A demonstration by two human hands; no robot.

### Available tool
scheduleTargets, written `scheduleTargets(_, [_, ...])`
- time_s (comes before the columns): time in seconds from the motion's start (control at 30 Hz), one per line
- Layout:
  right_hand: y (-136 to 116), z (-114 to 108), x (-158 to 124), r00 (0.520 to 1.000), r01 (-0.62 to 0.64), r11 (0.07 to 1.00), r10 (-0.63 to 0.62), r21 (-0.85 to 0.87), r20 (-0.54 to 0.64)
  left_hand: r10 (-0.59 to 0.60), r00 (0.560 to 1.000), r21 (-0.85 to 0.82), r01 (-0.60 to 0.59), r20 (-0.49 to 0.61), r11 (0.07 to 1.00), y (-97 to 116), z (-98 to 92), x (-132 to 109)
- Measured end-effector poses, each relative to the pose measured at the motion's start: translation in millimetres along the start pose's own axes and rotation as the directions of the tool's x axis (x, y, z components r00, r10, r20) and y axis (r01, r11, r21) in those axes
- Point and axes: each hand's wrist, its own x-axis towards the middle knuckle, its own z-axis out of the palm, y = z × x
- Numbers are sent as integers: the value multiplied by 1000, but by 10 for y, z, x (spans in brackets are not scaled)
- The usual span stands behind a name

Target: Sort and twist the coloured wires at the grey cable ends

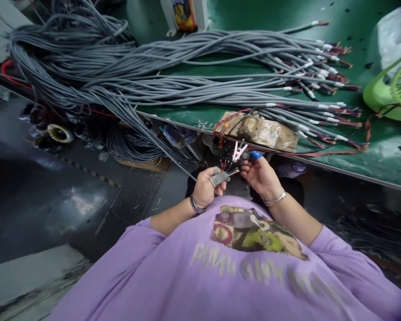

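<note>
Centrally, a green worktop [370, 151] carries a sprawling bundle of grey cables [153, 76]; a dark floor [53, 200] lies below at left. Just off the worktop's near edge, the left hand [205, 189] closes its fingers around a grey cable end [219, 178], and the right hand [260, 178] pinches its coloured wires [233, 171]. A pink clip [238, 151] sits just above.

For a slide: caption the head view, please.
Left hand grips a gray cable end; right hand touches its splayed colored wires under a pink clip.
</note>
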Motion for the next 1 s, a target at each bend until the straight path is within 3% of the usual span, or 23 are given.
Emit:
scheduleTargets(0.17, [-65, 84, 55, 980, 49, 989, -20, -143, 199, -117, 979, -64, 129, 167, 990, 170, 51, 48])
scheduleTargets(0.27, [-40, 151, 104, 948, 155, 966, -85, -209, 308, -163, 946, -87, 194, 281, 977, 215, 78, 113])
scheduleTargets(0.4, [79, 208, 145, 912, 381, 898, -325, -222, 252, -164, 936, -128, 213, 311, 969, 199, 77, 201])
scheduleTargets(0.47, [114, 241, 150, 924, 354, 913, -308, -202, 227, -151, 941, -146, 202, 303, 968, 180, 66, 243])
scheduleTargets(0.6, [88, 331, 134, 973, 119, 986, -92, -117, 214, -125, 946, -160, 179, 300, 971, 166, 64, 311])
scheduleTargets(0.67, [62, 372, 120, 980, 74, 996, -61, -59, 188, -131, 942, -158, 186, 308, 970, 169, 75, 331])
scheduleTargets(0.83, [39, 424, 104, 989, 83, 997, -82, 1, 125, -145, 928, -156, 209, 342, 965, 139, 84, 354])
scheduleTargets(1.0, [42, 431, 111, 982, 118, 992, -110, -42, 157, -168, 923, -141, 228, 345, 963, 77, 62, 362])
